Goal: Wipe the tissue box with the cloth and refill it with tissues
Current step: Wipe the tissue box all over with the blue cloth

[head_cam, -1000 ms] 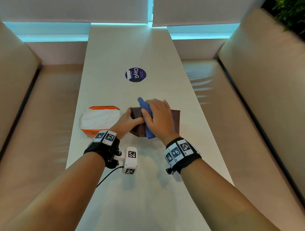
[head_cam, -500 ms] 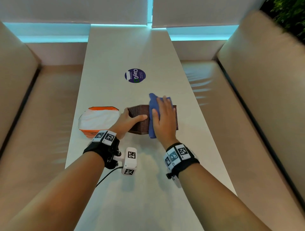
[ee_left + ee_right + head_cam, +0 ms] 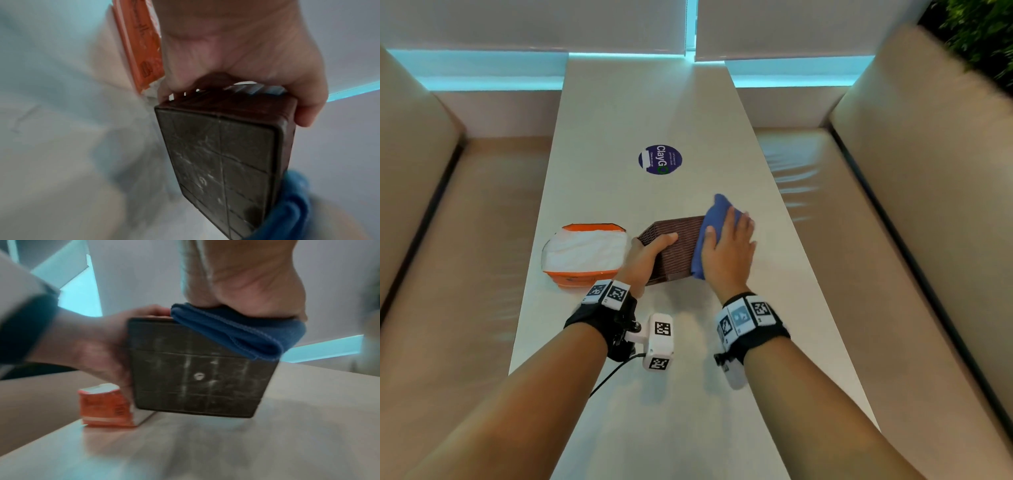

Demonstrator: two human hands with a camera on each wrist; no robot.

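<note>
The brown woven tissue box (image 3: 674, 246) lies on its side on the white table (image 3: 654, 394), its scuffed dark base (image 3: 222, 155) turned toward me and one edge tilted up off the table (image 3: 195, 369). My left hand (image 3: 650, 253) grips the box's left end, thumb over the top (image 3: 236, 48). My right hand (image 3: 726, 250) lies flat with straight fingers on the folded blue cloth (image 3: 717, 209), pressing it onto the box's top right end (image 3: 236, 332). An orange pack of white tissues (image 3: 585, 253) lies just left of the box.
A round purple sticker (image 3: 660, 159) is on the table beyond the box. Beige padded benches (image 3: 893, 240) run along both long sides of the narrow table. A white wall closes the far end.
My right hand has slid the blue cloth from the left part of the box to its right end. The left hand keeps its grip on the left end.
</note>
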